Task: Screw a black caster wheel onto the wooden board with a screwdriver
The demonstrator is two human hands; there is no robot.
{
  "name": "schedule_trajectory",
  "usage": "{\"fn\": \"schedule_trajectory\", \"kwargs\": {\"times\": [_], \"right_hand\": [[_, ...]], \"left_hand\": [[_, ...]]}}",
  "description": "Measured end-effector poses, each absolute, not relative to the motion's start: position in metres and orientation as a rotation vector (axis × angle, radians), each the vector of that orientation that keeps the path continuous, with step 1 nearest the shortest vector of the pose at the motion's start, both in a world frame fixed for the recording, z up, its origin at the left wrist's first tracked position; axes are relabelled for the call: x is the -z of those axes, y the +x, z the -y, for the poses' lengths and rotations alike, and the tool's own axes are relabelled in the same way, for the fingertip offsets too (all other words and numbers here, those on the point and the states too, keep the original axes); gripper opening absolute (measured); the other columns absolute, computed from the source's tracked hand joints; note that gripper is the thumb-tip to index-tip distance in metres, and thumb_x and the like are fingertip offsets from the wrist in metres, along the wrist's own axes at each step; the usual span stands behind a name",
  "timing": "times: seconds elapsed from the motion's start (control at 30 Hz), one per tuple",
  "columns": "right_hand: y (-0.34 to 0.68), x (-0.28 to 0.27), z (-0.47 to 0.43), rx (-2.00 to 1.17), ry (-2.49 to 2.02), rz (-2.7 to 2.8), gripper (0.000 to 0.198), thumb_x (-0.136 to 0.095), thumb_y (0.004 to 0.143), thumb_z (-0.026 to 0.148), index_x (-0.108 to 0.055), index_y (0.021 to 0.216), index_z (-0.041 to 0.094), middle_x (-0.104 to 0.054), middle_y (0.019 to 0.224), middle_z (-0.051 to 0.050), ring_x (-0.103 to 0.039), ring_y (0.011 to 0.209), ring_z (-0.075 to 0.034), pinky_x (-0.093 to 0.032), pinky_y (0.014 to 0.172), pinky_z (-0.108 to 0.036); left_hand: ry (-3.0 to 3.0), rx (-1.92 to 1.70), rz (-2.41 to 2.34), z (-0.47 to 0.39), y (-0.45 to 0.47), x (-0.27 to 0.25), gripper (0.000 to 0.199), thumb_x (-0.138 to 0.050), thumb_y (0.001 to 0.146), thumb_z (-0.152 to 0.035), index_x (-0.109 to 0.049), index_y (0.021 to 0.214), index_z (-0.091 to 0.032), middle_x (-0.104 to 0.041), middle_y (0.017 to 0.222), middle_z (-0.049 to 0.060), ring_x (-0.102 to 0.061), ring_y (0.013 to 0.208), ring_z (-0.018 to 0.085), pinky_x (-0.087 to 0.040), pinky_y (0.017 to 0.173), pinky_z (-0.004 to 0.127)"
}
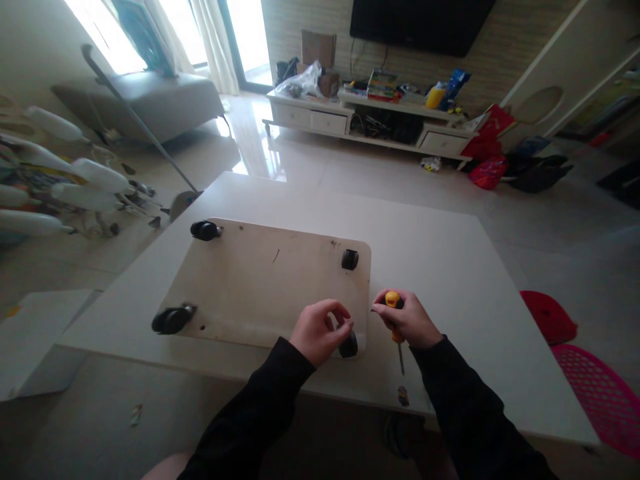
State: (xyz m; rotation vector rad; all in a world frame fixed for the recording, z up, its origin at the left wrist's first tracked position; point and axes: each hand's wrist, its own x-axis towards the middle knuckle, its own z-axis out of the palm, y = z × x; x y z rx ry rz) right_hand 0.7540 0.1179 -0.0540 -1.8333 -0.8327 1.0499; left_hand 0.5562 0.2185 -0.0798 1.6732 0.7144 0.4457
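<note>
A pale rectangular board [260,280] lies on the white table [430,247] with black casters at its corners: far left [204,231], near left [173,321], far right [350,259] and near right [349,343]. My left hand [320,331] hovers over the near right caster, partly hiding it. Its thumb and forefinger are curled together in a pinch; whatever they hold is too small to name. Just right of the board, my right hand [413,320] grips a yellow-handled screwdriver [393,300], its shaft pointing toward me. A tiny dark thing shows at that hand's thumb and fingertip.
A small sticker [403,396] is near the table's front edge. Beside the table's right side are a red seat [547,317] and a pink perforated chair [603,390]. A white cabinet [320,120] stands beyond, and a white box [45,340] sits at left.
</note>
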Motion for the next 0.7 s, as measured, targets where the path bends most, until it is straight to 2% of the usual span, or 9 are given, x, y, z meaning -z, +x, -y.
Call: {"fn": "schedule_trajectory", "kwargs": {"times": [0.23, 0.7], "right_hand": [[0.738, 0.054, -0.120, -1.171, -1.654, 0.780, 0.040, -0.081, 0.068, 0.054, -0.066, 0.078, 0.018, -0.052, 0.054, 0.005, -0.046, 0.047, -0.010, -0.036, 0.045, -0.023], [0.726, 0.059, -0.121, -1.243, -1.547, 0.669, 0.037, -0.086, 0.068, 0.047, -0.067, 0.079, 0.017, -0.052, 0.054, 0.007, -0.046, 0.046, -0.007, -0.035, 0.045, -0.021]], "left_hand": [[1.571, -0.563, -0.638, -0.210, 0.570, 0.079, 0.026, -0.078, 0.082, -0.036, -0.077, 0.090, -0.012, -0.071, 0.088, 0.007, -0.051, 0.051, 0.006, -0.037, 0.045, 0.019], [1.720, -0.654, -0.675, -0.209, 0.569, 0.084, 0.013, -0.073, 0.085, -0.024, -0.076, 0.077, -0.015, -0.069, 0.079, 0.004, -0.051, 0.051, 0.006, -0.040, 0.049, 0.018]]}}
